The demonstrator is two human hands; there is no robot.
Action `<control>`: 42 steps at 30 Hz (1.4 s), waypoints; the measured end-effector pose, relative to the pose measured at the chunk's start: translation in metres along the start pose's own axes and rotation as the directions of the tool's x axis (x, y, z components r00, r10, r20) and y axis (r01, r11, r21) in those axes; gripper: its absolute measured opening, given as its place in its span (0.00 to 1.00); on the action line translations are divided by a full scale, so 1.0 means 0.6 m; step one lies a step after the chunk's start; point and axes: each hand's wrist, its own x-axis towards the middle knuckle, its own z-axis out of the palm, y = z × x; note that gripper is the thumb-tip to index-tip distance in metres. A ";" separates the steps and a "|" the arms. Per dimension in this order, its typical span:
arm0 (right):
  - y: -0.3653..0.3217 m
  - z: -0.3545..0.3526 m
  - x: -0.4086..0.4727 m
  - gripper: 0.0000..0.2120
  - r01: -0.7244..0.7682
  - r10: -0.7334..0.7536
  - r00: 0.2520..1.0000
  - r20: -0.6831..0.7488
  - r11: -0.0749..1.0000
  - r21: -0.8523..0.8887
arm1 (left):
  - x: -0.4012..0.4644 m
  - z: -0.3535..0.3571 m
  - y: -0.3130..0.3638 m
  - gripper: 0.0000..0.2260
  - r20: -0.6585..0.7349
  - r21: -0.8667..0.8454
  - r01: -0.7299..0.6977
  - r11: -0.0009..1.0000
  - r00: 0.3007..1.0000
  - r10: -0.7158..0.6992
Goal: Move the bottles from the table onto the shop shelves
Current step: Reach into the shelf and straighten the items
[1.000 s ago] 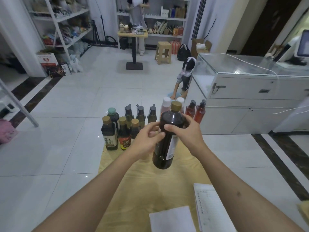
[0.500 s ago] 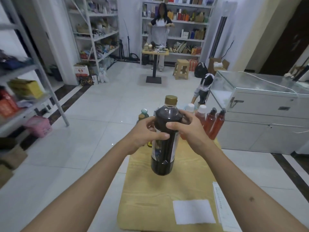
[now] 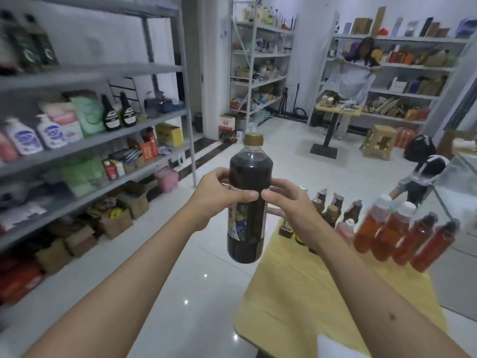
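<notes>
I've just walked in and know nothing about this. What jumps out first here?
A big dark bottle with a gold cap, held upright in mid-air at the centre by the left hand and right hand. To the right, more bottles, several red-orange, crowd a yellow table. Grey shop shelves packed with goods fill the left side.

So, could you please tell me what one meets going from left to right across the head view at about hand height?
Grey shop shelves → left hand → dark bottle → right hand → small dark bottles → red bottles on the yellow table.
</notes>
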 end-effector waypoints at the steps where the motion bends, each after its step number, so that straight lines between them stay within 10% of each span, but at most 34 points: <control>1: 0.004 0.020 0.008 0.23 0.002 -0.002 0.999 0.038 1.000 -0.013 | -0.007 -0.024 -0.001 0.24 -0.052 -0.005 0.006 1.000 0.999 -0.006; 13: -0.008 0.363 0.102 0.15 0.186 -0.171 0.909 0.380 0.982 -0.004 | -0.115 -0.311 -0.015 0.24 -0.490 0.064 0.017 0.998 0.872 0.016; 42: -0.040 0.826 0.451 0.18 -0.166 -0.110 0.802 0.586 0.903 0.397 | 0.000 -0.790 -0.133 0.10 -0.612 -0.158 -0.027 0.987 0.787 -0.076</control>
